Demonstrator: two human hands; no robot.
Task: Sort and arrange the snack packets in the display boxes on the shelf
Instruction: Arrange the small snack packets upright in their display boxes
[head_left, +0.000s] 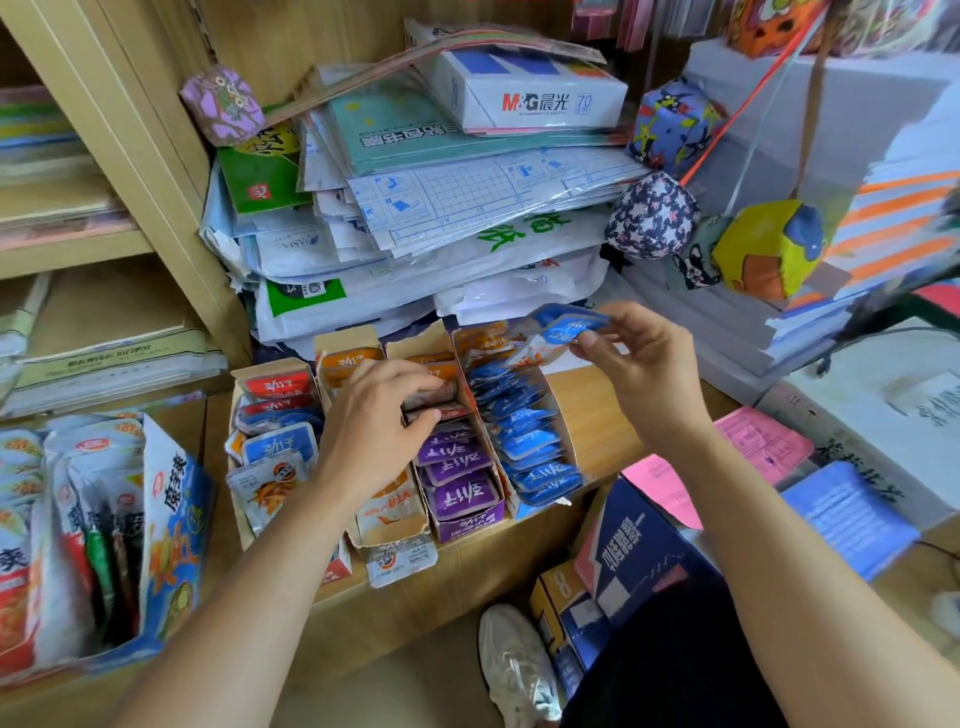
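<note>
Several narrow cardboard display boxes (566, 415) stand side by side on the low wooden shelf, filled with small snack packets. The rightmost box holds blue packets (530, 447), the one beside it purple packets (457, 467) in front and brown ones behind. Further left lie orange packets (349, 364) and a mixed red and blue pile (278, 415). My right hand (639, 374) pinches a small stack of blue packets (563, 325) above the back of the rightmost box. My left hand (379, 421) reaches into the middle box and pinches a brown packet (436, 397) between thumb and fingers.
A big open box of larger snack bags (171, 514) stands at the left. Stacked paper packs (441, 208) and a white paper ream (530, 93) pile up behind the boxes. Cloth balls (652, 215) hang at the right. Pink sheets (758, 441), a dark carton (639, 551) and my shoe (514, 665) lie below.
</note>
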